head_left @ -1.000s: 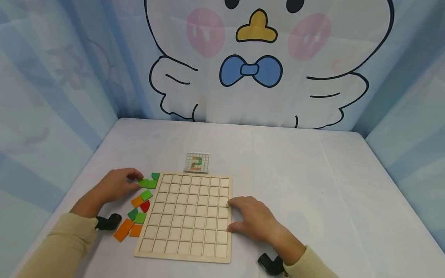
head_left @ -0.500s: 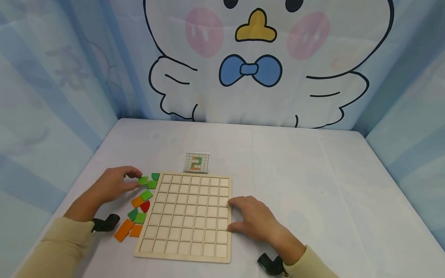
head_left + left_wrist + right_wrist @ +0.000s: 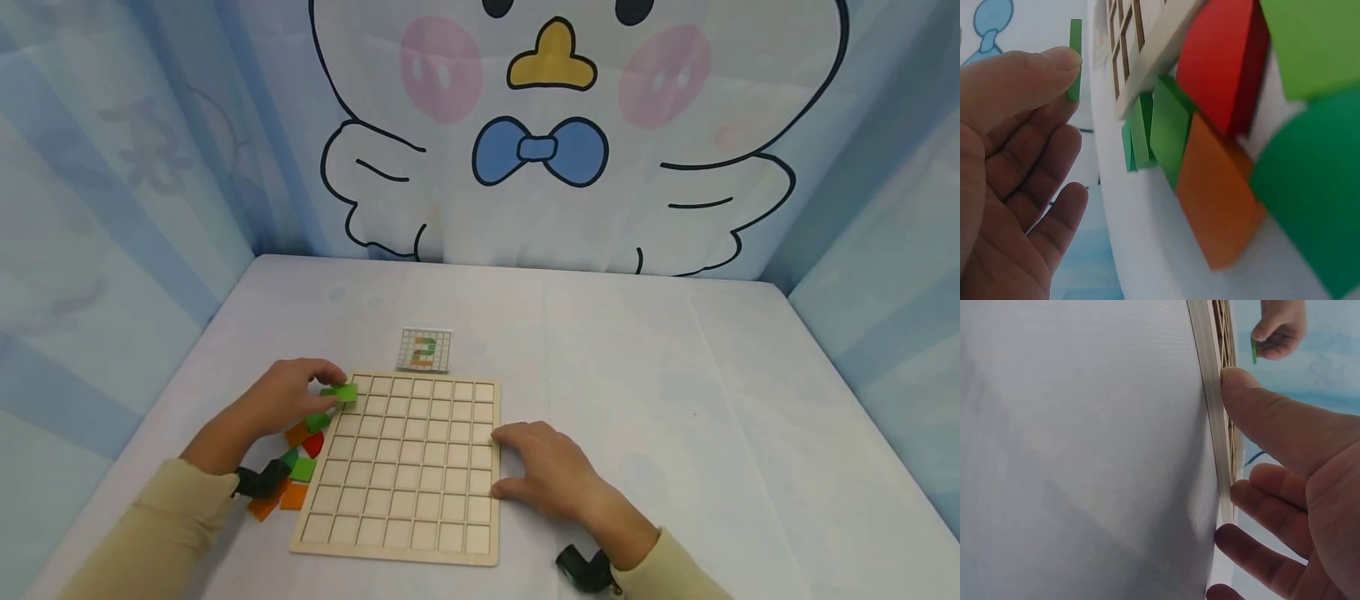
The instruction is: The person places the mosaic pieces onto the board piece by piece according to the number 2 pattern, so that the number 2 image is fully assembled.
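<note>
My left hand pinches a light green square tile between thumb and fingertip, lifted clear of the table in the left wrist view. In the head view that tile overlaps the far left corner of a wooden grid board. My right hand rests its thumb and fingertips on the board's right edge, fingers spread and relaxed. Along the board's left side lie loose pieces: a red rounded piece, an orange piece, a dark green rounded piece and light green squares. The left hand partly hides some of them.
Behind the board lies a small pattern card printed with a coloured figure on a grid. A white cloth covers the table. Printed curtains stand at the back and sides. A black wrist camera sits by the right sleeve.
My left hand has picked up the light green tile from the group of pieces and carried it right to the board's far left corner. My right hand stays put.
</note>
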Tool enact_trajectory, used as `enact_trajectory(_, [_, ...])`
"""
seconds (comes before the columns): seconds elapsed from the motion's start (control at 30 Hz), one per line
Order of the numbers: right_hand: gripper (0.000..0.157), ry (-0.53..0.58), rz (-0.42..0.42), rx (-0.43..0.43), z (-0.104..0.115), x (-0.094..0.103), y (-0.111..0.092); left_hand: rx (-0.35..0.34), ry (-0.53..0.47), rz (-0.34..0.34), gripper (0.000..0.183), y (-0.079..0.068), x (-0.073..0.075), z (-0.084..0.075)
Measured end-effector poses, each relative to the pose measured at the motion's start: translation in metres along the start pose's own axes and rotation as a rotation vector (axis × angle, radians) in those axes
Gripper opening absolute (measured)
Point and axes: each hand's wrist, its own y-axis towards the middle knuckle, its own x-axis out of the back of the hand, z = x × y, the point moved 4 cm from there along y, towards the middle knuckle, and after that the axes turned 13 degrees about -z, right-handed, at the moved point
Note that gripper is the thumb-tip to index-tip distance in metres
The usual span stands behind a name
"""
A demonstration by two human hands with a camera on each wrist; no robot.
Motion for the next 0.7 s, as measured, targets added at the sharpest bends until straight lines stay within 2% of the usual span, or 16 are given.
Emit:
enact_trajectory(0.37, [0.059, 0.003, 0.000, -0.009, 0.000, 0.001, 0.001, 0.004, -0.065, 0.071, 0.026, 0.009, -0.022, -0.021])
enact_trajectory(0.53, [0.058, -0.005, 0.000, -0.005, 0.001, 0.001, 0.000, -0.039, -0.080, 0.083, 0.024, 0.010, -0.029, -0.027])
enact_trajectory(0.7, [0.058, -0.006, -0.001, -0.005, 0.001, 0.002, 0.000, -0.086, -0.050, 0.096, 0.022, 0.013, -0.034, -0.031])
